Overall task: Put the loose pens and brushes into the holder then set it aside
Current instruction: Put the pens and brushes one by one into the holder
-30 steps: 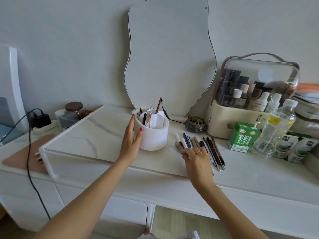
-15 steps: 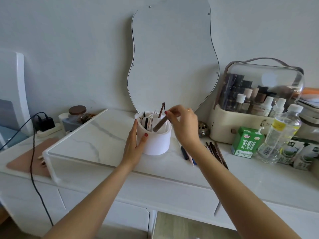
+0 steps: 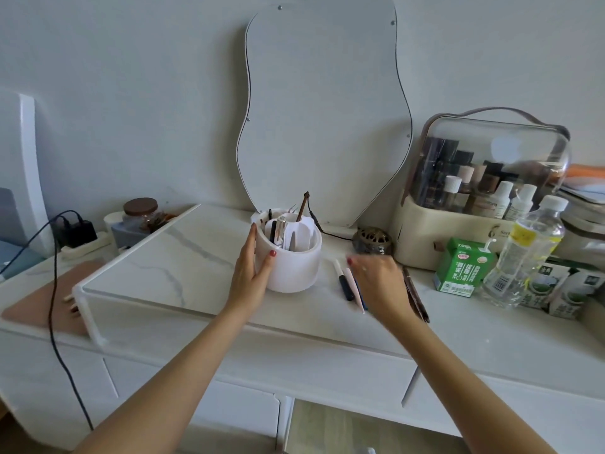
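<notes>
A round white holder [image 3: 294, 267] stands on the marble-patterned desk riser, with several pens and brushes upright in its compartments. My left hand [image 3: 252, 273] cups its left side, thumb on the front wall. My right hand [image 3: 376, 280], blurred, hovers palm down over the loose pens to the right of the holder, fingers spread, nothing visibly held. A dark pen with a white cap [image 3: 343, 283] and a pale pink pen [image 3: 355, 290] lie left of that hand. Dark brown pencils [image 3: 415, 298] show past its right edge. Other loose pens are hidden under it.
A wavy mirror [image 3: 324, 109] leans on the wall behind the holder. A brass incense burner [image 3: 373, 240], a clear-lidded cosmetics case [image 3: 484, 198], a green carton [image 3: 463, 267] and a water bottle [image 3: 523, 253] crowd the right. A jar [image 3: 140, 214] and a plugged charger [image 3: 77, 231] stand at the left.
My right hand left the holder's rim, where it dropped in a brown pen, and came back down over the loose pens. My left hand stayed on the holder.
</notes>
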